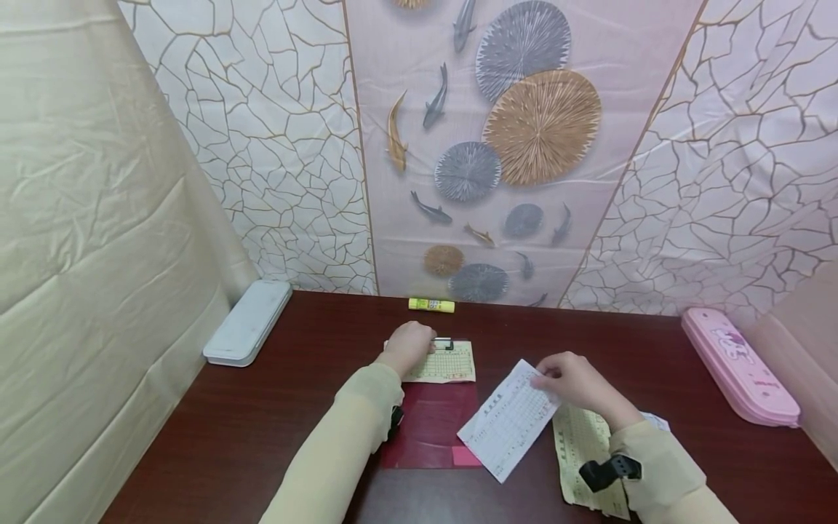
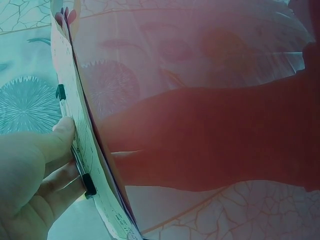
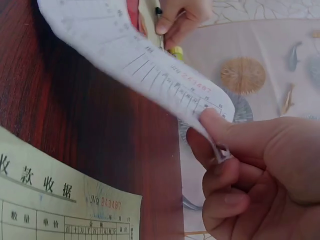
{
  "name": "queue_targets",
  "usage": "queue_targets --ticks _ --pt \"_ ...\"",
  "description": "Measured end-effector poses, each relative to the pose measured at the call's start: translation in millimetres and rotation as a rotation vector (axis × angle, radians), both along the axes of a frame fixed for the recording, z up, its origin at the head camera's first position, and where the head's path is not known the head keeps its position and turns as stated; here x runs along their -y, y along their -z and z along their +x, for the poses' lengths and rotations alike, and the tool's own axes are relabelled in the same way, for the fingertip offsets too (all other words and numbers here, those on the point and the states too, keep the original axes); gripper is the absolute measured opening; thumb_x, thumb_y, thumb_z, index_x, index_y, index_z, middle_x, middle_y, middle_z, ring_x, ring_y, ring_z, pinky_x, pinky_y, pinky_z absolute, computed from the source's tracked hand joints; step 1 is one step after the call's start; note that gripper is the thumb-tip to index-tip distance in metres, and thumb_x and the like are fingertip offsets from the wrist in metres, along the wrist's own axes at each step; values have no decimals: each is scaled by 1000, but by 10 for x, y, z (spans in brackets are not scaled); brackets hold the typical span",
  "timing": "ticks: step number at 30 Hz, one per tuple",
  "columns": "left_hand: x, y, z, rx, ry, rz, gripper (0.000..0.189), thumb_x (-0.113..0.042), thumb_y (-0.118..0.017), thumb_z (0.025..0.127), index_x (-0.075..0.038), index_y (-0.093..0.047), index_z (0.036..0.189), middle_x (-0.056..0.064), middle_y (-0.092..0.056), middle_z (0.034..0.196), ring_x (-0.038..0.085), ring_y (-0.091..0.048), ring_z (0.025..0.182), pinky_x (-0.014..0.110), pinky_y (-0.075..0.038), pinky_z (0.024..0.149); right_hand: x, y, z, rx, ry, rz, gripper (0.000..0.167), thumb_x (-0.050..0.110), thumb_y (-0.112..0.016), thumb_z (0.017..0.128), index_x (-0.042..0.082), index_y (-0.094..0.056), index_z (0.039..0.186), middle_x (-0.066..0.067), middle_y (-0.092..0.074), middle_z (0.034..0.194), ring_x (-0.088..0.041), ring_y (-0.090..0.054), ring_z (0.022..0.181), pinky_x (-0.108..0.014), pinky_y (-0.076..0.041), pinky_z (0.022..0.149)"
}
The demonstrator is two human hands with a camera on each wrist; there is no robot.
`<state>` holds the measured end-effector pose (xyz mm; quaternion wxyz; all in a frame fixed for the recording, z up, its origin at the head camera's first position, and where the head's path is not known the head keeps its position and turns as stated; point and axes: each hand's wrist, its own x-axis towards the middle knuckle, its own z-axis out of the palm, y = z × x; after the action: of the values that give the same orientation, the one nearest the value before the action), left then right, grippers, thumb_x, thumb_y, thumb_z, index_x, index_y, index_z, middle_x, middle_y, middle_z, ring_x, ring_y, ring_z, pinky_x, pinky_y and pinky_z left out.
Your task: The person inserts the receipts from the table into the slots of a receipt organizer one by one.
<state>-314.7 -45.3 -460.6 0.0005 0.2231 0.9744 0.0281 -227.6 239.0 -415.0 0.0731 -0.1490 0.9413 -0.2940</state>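
My left hand (image 1: pixel 411 345) is at the top of a red translucent plastic clip folder (image 1: pixel 428 426). In the left wrist view its thumb and fingers pinch the metal clip (image 2: pixel 89 184) with black ends, over a yellowish receipt sheet (image 1: pixel 452 364). The red plastic fills much of that view. My right hand (image 1: pixel 579 382) pinches a white printed receipt slip (image 1: pixel 507 422) by one corner between thumb and fingers. The slip bends and overlaps the folder's right edge in the head view. Below the right hand, a yellowish receipt (image 3: pixel 65 200) with printed characters and red numbers lies on the table.
A yellow glue stick (image 1: pixel 431 306) lies at the table's back edge by the patterned curtain. A white case (image 1: pixel 249 322) sits at the far left and a pink pencil case (image 1: pixel 740 366) at the right. A pink tab (image 1: pixel 465 456) shows at the folder's lower right.
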Motion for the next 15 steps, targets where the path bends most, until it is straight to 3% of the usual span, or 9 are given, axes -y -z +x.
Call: queue_targets --ticks 5,15 --pt "2 3 -5 -5 -2 -10 14 -27 -65 91 -17 -74 94 -3 -71 88 13 -65 86 27 -52 80 -25 15 -10 17 3 -69 11 16 -67 88 6 -67 82 1 -59 70 -11 -49 62 -25 -40 54" --pt "-2 2 -7 -17 1 -18 15 -27 -66 90 -16 -73 97 -3 -71 91 15 -65 89 28 -52 84 50 68 -25 178 129 -314 20 15 -65 90 -5 -64 89 7 -48 57 -5 -38 50 -20 -32 46"
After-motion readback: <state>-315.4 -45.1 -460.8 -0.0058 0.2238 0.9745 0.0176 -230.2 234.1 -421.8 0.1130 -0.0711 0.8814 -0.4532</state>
